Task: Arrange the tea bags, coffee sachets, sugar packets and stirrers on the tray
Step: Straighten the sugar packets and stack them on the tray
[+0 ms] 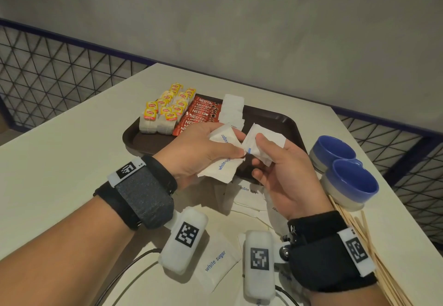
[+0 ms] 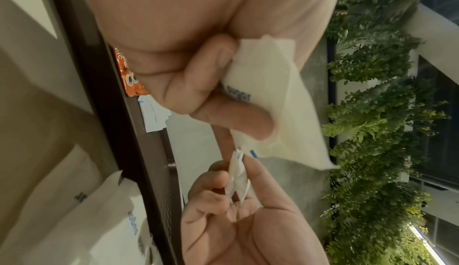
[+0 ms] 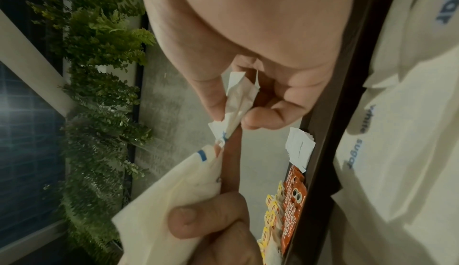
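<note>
A dark brown tray [image 1: 275, 118] holds yellow-tagged tea bags [image 1: 165, 111], red coffee sachets [image 1: 199, 116] and a row of white sugar packets [image 1: 232, 109]. Above the tray's near edge my left hand [image 1: 203, 152] grips a small bunch of white sugar packets [image 1: 223, 161], seen close in the left wrist view [image 2: 280, 100]. My right hand [image 1: 275, 161] pinches other white sugar packets [image 1: 261, 145] between thumb and fingers [image 3: 236, 100]. More sugar packets [image 1: 215, 262] lie loose on the table near me. Wooden stirrers [image 1: 359, 229] lie at the right.
Two blue-lined cups [image 1: 347, 181] stand right of the tray, close to the stirrers. The white table [image 1: 72, 157] ends at a mesh railing [image 1: 48, 73] on the left and right. A grey wall is behind.
</note>
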{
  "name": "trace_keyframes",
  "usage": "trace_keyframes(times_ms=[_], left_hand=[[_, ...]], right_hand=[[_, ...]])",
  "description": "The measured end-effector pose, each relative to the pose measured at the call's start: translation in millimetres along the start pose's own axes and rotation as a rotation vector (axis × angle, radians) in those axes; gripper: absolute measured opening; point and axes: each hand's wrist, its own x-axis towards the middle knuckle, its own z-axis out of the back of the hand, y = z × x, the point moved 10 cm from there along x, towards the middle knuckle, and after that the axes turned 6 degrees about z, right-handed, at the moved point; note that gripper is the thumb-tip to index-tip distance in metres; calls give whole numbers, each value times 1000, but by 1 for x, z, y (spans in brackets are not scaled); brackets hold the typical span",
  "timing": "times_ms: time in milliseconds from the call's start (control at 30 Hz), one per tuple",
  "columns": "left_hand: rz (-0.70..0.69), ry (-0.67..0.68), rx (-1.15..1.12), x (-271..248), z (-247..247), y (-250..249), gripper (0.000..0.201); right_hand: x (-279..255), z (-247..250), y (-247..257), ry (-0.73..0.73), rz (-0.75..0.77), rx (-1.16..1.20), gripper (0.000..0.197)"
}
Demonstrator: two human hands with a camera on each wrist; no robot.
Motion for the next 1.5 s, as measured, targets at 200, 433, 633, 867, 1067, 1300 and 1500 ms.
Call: trace_keyframes(times_ms=[200,433,633,867,1067,1300,1500], left_hand=[[-11,31,8,3,-2,1,33],[-30,22,68,5,-3,7,35],[0,-2,-16,9,4,8,32],[29,-8,-57,10,7,8,29],[26,-50,-78,7,12,5,22],[1,-254,-82,6,44,-4,15],[-22,-391,-271,6,74,-8,20]], right_hand=[[-1,0,8,-24,59,-44,9],[-5,-12,10,50,82,-36,13],[-6,-12,11,41,35,46,10],[-7,-11,17,57,114,37,13],[-5,-6,19,13,175,-9,21],[-7,6,20,-92,153,-93,16],[-9,18,32,-174,90,-72,17]])
